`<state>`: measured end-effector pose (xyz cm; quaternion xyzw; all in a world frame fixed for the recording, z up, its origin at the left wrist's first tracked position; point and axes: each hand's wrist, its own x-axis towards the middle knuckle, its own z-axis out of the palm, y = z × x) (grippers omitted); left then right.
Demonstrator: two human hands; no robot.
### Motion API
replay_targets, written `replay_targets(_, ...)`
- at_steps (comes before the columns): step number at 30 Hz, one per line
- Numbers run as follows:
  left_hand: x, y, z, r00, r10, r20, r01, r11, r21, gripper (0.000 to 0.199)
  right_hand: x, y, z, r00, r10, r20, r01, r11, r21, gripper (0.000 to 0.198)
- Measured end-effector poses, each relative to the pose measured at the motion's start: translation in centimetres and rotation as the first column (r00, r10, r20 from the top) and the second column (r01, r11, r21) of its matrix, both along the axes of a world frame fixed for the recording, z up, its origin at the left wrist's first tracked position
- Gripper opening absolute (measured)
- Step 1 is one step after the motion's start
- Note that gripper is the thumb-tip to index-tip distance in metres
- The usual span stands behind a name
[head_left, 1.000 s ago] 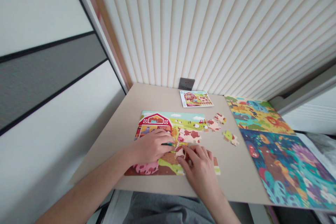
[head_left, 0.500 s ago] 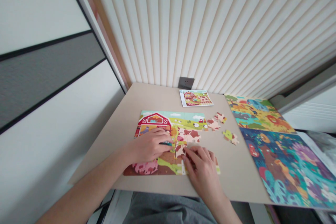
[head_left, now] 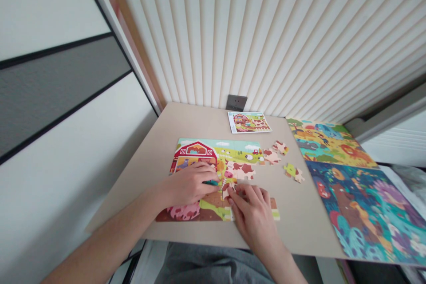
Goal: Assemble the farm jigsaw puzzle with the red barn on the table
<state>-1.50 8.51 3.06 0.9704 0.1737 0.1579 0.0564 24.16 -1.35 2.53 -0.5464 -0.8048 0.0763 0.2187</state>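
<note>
A farm jigsaw puzzle [head_left: 213,214] with a red barn, a pig and a cow lies on the table, partly put together. My left hand [head_left: 191,185] rests on its middle, fingers stretched to the right and covering part of the barn. Just right of those fingertips is a brown-and-white puzzle piece [head_left: 226,189], below the cow's head. My right hand [head_left: 253,206] has its thumb and bent index finger at that piece; the other fingers curl over the puzzle's lower right. What lies under this palm is hidden.
Loose puzzle pieces [head_left: 272,156] lie right of the puzzle, with a green-and-cream pair [head_left: 293,172] nearer me. A picture card [head_left: 252,123] of the farm is behind. Two finished puzzles, a yellow animal scene [head_left: 328,142] and a blue forest one [head_left: 362,213], cover the right side.
My right thumb has slid a little up and left onto the brown-and-white piece. The left hand stays in place. The view has shifted slightly.
</note>
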Motion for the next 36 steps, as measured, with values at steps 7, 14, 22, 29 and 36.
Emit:
replay_targets(7,0.0,0.1,-0.1,1.000,-0.014,-0.009,0.014,1.000,-0.004,0.018,1.1,0.5,-0.9,0.989,0.036,-0.140,-0.040,0.999,-0.026,0.040)
replay_targets(14,0.1,0.0,-0.3,0.999,-0.026,0.024,0.025,1.000,0.012,0.019,1.9,0.8,-0.6,0.988,0.002,-0.155,-0.011,0.998,-0.057,0.030)
replay_targets(22,0.3,0.0,-0.4,0.999,-0.038,0.019,0.037,0.999,0.029,0.019,1.8,0.9,-0.5,0.993,-0.009,-0.114,0.005,0.999,-0.036,0.022)
replay_targets(29,0.5,-0.1,-0.5,0.998,-0.045,0.031,0.045,0.999,0.027,0.018,1.7,0.8,-0.7,0.992,0.001,-0.126,-0.002,1.000,-0.011,0.023)
replay_targets(36,0.6,-0.1,-0.4,0.996,-0.059,0.062,0.058,0.998,0.008,0.018,1.8,0.5,-0.8,0.969,0.002,-0.247,-0.007,1.000,-0.020,0.027)
